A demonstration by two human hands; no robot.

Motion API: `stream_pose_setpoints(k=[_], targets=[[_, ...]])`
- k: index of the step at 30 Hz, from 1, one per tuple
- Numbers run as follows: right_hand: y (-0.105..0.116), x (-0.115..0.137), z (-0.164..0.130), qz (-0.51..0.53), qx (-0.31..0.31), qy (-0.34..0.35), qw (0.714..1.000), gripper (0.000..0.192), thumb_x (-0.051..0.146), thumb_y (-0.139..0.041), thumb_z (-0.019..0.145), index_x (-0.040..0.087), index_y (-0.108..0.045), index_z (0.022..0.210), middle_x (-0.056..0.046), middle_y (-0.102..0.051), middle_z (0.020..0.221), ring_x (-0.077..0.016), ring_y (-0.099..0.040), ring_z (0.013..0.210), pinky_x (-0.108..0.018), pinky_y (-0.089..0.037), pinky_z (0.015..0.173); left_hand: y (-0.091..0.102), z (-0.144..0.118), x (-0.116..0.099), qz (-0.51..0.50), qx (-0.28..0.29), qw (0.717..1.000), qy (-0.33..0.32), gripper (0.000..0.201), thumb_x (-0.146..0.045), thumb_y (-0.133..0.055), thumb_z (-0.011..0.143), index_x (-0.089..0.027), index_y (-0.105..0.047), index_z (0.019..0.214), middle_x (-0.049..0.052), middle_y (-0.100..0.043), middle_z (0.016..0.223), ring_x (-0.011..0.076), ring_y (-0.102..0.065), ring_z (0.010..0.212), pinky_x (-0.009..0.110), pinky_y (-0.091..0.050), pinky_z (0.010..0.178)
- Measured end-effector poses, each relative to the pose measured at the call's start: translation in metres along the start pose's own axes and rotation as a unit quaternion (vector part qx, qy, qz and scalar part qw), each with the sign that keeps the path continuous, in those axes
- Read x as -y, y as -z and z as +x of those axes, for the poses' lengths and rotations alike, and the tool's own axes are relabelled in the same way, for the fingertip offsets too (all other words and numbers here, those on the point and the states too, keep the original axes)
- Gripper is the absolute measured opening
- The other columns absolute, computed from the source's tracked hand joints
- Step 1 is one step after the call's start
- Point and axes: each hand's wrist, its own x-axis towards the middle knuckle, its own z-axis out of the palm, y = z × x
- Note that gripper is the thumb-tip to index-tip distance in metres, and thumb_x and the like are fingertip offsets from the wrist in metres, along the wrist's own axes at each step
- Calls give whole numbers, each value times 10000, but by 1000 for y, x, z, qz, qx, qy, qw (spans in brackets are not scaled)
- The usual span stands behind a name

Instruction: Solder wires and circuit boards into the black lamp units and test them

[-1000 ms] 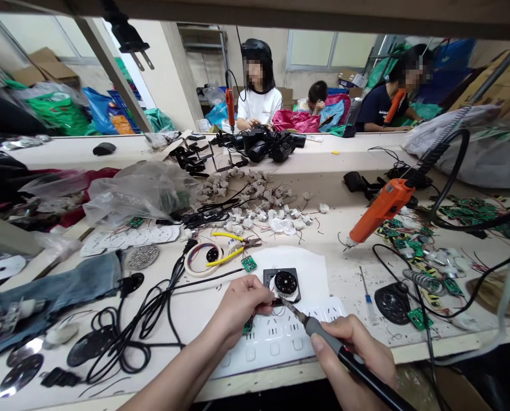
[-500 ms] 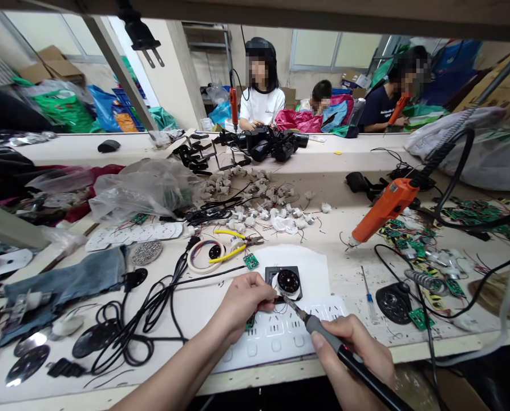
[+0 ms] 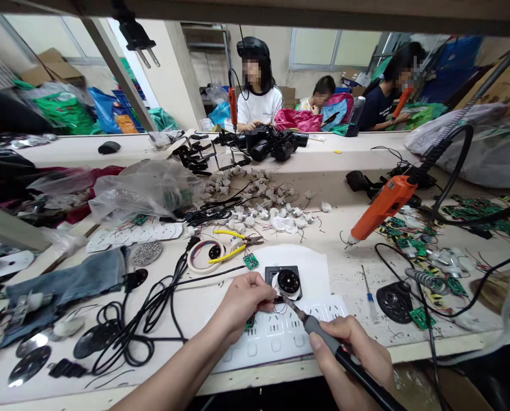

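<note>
Both forearms were bare, no sleeves in view up to the frame edge. Left hand [image 3: 243, 301] and right hand [image 3: 353, 357]: no gloves, rings, watch or wristband. Nails were short, unpainted. Left forearm entered from approx. 7 o'clock, right hand from 5.

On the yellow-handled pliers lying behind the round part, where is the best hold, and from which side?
Probably grip the yellow-handled pliers by the two splayed yellow handles, coming from above on their left: the handles point left and lie flat on the bench, while the metal nose points right among loose wires.
</note>
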Motion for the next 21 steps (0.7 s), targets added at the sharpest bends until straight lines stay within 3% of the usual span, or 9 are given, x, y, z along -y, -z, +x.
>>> stream_pose_setpoints(k=[5,13,21], targets=[[-1,0,0,11,-4,-23,1000,207,411,-649,799,233,-616,698,56,-538,539,-117,-440,467,-251,-374,509,0,0,0,2,0,1000,1,209,-220,-701,446,-177,-498,473,-20,-590,490,88,-546,461,195,-472,497],[3,-5,5,131,17,-184,974,248,450,-686,723,224,-598,670,44,-546,504,-128,-500,473,-241,-373,475,1,1,2,1,7,1000,-3,211,-218,-706,460,-177,-501,483,-23,-590,509,91,-546,483,211,-499,523],[12,-7,0,165,1,-176,971,319,511,-709,742,217,-599,681,29,-553,515,-136,-519,483,-238,-383,472,1,0,0,0,7,1000,-5,206,-207,-691,453,-179,-487,471,-33,-573,480,85,-534,465,195,-470,500]])
